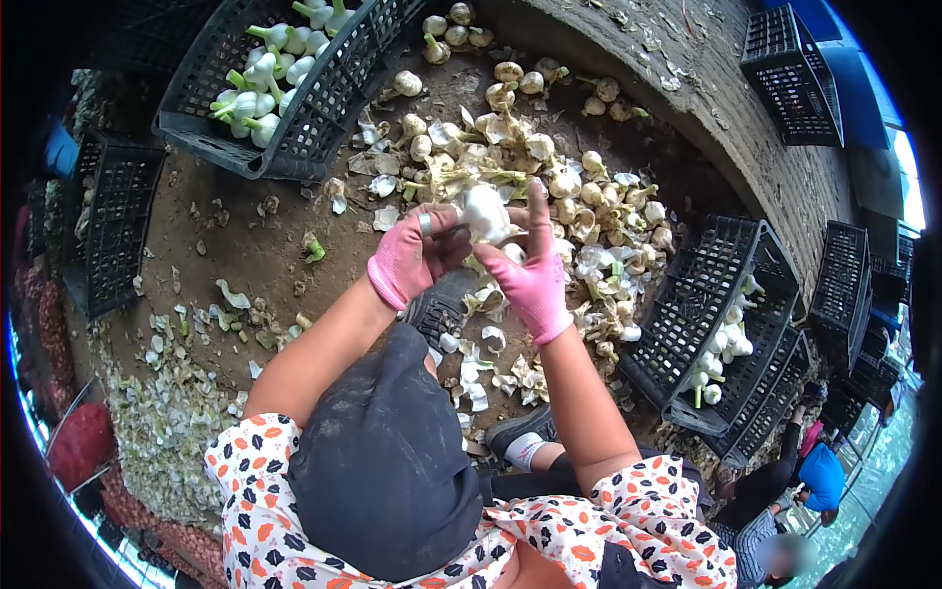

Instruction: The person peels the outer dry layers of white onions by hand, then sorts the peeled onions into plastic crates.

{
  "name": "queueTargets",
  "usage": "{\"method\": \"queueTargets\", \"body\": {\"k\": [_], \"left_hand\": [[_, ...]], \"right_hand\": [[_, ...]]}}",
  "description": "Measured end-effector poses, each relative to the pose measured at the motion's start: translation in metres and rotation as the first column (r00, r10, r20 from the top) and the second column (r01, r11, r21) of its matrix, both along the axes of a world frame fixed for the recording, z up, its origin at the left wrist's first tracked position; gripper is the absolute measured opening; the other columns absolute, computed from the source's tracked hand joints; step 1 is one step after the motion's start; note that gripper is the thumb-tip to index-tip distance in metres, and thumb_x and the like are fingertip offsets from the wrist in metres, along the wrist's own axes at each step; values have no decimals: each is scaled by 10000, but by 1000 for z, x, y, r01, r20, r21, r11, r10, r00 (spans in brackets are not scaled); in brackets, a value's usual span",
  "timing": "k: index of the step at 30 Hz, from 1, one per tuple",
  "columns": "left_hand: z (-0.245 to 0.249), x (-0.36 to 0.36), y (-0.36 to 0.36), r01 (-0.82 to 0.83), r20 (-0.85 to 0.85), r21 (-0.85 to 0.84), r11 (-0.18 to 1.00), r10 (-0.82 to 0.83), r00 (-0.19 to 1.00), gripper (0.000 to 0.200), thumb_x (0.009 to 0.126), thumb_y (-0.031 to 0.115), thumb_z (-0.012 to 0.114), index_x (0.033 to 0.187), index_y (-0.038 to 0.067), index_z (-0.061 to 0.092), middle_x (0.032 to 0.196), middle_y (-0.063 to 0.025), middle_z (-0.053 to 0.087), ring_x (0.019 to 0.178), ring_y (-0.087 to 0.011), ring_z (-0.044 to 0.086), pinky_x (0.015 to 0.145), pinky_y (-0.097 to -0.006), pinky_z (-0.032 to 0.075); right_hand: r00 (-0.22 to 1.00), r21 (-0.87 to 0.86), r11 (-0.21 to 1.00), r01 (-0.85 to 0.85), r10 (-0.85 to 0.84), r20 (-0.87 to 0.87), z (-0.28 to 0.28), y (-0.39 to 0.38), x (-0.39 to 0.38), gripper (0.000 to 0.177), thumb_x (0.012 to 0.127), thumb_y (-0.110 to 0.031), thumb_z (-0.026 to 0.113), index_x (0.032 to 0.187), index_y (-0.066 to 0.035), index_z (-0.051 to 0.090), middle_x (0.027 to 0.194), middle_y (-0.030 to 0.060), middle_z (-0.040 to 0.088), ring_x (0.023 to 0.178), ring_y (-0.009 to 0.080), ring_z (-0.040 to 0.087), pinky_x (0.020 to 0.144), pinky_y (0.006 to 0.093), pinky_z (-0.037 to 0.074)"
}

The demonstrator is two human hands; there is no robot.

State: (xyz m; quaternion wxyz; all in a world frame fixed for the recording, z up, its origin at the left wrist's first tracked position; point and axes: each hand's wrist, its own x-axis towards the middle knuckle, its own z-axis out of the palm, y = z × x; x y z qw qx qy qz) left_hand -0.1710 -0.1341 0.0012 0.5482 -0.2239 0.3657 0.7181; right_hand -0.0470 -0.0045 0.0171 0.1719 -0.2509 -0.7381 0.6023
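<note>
A white garlic bulb [486, 213] is held up between my two hands, over a heap of garlic. My left hand [420, 253], in a pink glove with a pale band round one finger, grips the bulb from its left side. On the other side, my right hand [532, 280], also pink-gloved, has its thumb under the bulb and a finger against it, with the index finger pointing up. Below and beyond the hands lie unpeeled garlic bulbs [564, 184] with dry stems and loose skins.
A black crate [324, 137] of cleaned garlic bulbs stands at upper left. Another black crate [677, 314] at right also holds white bulbs. Peeled skins [167, 422] cover the ground at lower left. Other people, one in a blue top [820, 476], are at lower right.
</note>
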Motion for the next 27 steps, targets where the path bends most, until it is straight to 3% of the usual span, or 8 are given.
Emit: {"method": "queueTargets", "body": {"k": [3,8,9,11,13,15,19,27], "left_hand": [[11,2,-1,97,15,-4,995,-97,995,121,875,124,601,984,85,566,878,-45,635,763,-160,652,726,-322,570],[-7,-4,-11,-82,113,138,987,67,991,137,906,145,574,998,44,579,851,-57,626,694,-129,614,670,-298,556],[-8,-8,-12,-79,112,141,987,63,992,137,906,145,574,998,44,579,851,-57,626,694,-129,614,670,-298,556],[-10,-11,-13,-104,54,62,993,101,993,65,892,129,581,931,77,584,828,-52,635,667,-160,646,638,-331,572],[-9,-2,-11,-40,-40,19,999,41,998,46,883,97,603,898,68,570,818,-37,628,698,-139,633,662,-312,551],[-21,20,-6,333,-709,-172,927,-351,611,101,859,51,637,913,54,551,830,-22,619,744,-113,606,698,-275,516],[-2,30,-1,651,-724,-151,744,-531,440,392,856,7,620,1232,27,513,1038,-65,606,986,-142,584,883,-303,467],[-50,34,-24,470,-724,-375,799,-569,390,518,825,64,630,1318,79,472,1187,-111,546,1058,-232,569,942,-341,448]], "right_hand": [[995,362,927,-97,86,46,2,7,2,523,860,-240,679,1329,-92,500,1045,125,626,945,192,613,782,322,500],[912,-639,654,406,-241,332,-8,33,31,341,910,-320,587,889,19,619,876,123,662,794,174,664,579,226,513],[832,-619,735,275,141,536,-10,47,34,443,887,-373,611,1094,17,598,865,152,657,753,198,673,590,262,527],[700,-7,968,-251,187,689,-18,31,49,701,847,-436,649,1363,-25,414,898,168,649,721,192,664,611,282,532],[850,-484,874,-30,278,448,1,15,43,962,797,-408,722,1489,-88,135,1035,123,629,720,154,628,642,272,523],[979,-606,794,-46,157,131,-16,3,40,887,817,-356,718,1476,-93,187,1042,105,624,715,139,616,628,267,515],[970,-773,589,236,-190,151,-9,13,46,460,922,-265,592,1324,-105,435,951,54,609,715,131,611,586,257,509],[536,-91,563,821,-817,-214,54,245,182,495,880,-393,609,1237,-82,463,952,118,574,789,241,618,597,356,540]]}}
